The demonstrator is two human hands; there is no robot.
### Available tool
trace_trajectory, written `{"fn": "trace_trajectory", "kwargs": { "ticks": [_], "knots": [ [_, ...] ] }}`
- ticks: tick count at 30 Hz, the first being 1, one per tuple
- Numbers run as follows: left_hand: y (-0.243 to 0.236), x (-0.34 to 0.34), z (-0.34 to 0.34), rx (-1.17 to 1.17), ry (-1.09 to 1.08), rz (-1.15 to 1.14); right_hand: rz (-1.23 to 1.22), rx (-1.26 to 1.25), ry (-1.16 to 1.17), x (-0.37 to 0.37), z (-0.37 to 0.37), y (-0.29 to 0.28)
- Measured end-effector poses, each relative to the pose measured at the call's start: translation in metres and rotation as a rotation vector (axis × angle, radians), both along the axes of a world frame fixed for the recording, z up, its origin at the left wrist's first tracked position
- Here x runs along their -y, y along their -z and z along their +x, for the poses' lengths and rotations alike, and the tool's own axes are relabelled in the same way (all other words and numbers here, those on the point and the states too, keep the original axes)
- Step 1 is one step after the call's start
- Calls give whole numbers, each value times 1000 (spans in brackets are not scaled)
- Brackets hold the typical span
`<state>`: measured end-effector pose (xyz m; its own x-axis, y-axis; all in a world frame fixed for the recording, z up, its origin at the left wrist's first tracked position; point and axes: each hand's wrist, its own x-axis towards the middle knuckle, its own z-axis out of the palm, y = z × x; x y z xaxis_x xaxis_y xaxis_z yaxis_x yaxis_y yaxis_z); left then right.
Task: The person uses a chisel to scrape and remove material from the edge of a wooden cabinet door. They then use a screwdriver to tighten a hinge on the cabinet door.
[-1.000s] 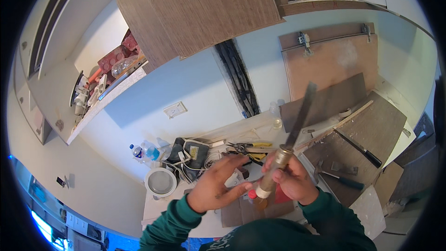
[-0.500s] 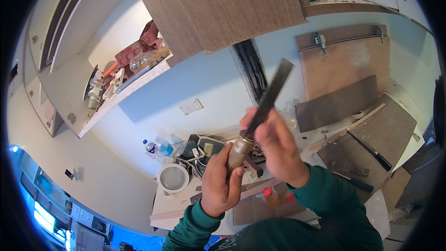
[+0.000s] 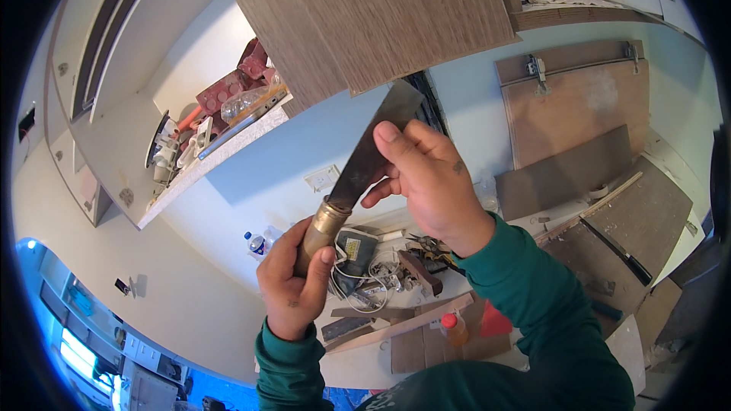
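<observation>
A broad flat-bladed chisel (image 3: pixel 368 154) is held up in front of me, its blade tilted up and to the right. My left hand (image 3: pixel 292 289) is wrapped around its wooden handle, just below the brass-coloured ferrule. Higher up, my right hand (image 3: pixel 438 186) has its thumb on the blade's face near the tip, with the other fingers bent beside and partly behind the blade. Below the hands, a red-capped bottle (image 3: pixel 454 329) with orange liquid stands on cardboard on the worktop.
Pliers (image 3: pixel 428 245), cables and a grey power tool (image 3: pixel 356 250) crowd the worktop by the wall. To the right, a black-handled knife (image 3: pixel 618 251) lies on a brown board (image 3: pixel 655 209). Wooden cabinet doors (image 3: pixel 381 15) hang overhead; an open cupboard is at upper left.
The chisel has moved left and turned, showing its broad face. My left hand has shifted left and slightly down; my right hand has moved up the blade, its thumb now on the face.
</observation>
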<state>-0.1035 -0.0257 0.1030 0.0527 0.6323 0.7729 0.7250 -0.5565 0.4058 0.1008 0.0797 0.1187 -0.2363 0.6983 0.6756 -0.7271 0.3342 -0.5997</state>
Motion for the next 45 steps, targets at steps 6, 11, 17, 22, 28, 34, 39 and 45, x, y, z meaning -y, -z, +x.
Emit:
{"fn": "trace_trajectory", "kwargs": {
  "ticks": [6,11,17,22,28,34,39,45],
  "knots": [
    [-8,-4,-17,-5,19,-2,17,-2,-41,-5,-14,-6],
    [-12,-9,-15,-92,-8,67,29,-34,-8,-11,-15,-4],
    [-20,-3,-17,-39,-22,35,25,-45,-7,-10,-20,-4],
    [-26,-7,-12,-107,-32,46,28,-84,27,-12,-18,-3],
    [-28,-9,-19,-106,-16,50,36,-83,20,-11,-23,-5],
    [-34,-9,-11,-158,-40,74,12,-147,65,-8,-26,-7],
    [-36,-9,-9,-124,2,34,72,-107,40,-14,-11,-5],
    [-35,-14,-15,-133,40,97,-2,-186,67,-2,-27,-11]
  ]
}}
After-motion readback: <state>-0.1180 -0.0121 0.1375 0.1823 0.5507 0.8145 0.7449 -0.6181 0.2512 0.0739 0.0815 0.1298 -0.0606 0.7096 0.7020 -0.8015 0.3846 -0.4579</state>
